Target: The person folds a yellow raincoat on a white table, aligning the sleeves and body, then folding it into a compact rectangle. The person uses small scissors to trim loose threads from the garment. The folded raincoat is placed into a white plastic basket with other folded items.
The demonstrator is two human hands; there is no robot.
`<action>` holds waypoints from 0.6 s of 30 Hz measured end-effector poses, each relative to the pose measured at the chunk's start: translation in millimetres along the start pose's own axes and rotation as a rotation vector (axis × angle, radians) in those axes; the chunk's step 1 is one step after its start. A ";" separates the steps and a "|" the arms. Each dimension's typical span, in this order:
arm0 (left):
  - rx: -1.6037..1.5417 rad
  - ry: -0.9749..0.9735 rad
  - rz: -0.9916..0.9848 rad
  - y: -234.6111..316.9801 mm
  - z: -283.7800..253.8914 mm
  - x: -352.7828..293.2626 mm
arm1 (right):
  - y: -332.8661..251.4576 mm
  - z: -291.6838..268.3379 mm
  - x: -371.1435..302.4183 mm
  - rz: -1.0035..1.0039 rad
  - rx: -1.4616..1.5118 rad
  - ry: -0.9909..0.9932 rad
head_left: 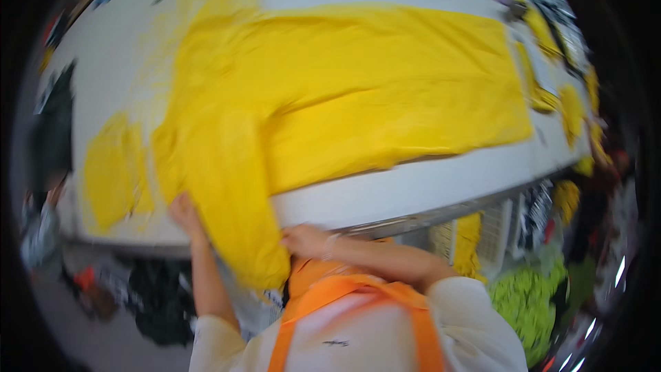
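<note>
A large yellow garment, jacket-like, lies spread across the white table, its body reaching to the right. One sleeve of it comes down toward me and droops over the near edge. My left hand is closed on the left edge of that sleeve, slightly smeared by motion. On the sleeve's other edge, lower down, my right hand pinches the fabric close to the table rim. The cuff end hangs in front of my orange apron.
Yellow stains mark the table at left. Small yellow pieces lie along its right end. Below the right edge are a white crate and a lime-green cloth heap. Someone in dark clothing is at far left.
</note>
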State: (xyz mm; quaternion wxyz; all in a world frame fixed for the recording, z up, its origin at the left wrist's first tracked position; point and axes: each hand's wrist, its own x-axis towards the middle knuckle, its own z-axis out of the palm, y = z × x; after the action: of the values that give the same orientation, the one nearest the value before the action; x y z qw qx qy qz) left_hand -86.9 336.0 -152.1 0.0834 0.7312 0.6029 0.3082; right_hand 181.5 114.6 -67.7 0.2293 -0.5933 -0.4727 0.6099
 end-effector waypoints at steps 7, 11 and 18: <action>0.110 0.017 0.013 7.6 -26.5 17.2 | -22.1 -100.0 -25.3 -0.050 -0.170 0.768; 0.200 -0.027 -0.025 36.6 -16.1 14.1 | -9.0 -137.4 -24.2 -0.143 -0.113 0.729; -0.223 -0.038 0.203 176.2 -24.3 67.0 | -26.3 -175.6 29.9 -0.287 -0.149 0.817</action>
State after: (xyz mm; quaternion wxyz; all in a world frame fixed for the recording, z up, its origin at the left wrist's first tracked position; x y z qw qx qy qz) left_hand 51.6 346.7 -22.4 0.1437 0.7803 0.4862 0.3662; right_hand 333.6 205.0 -34.0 0.4363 -0.7290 -0.4635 0.2517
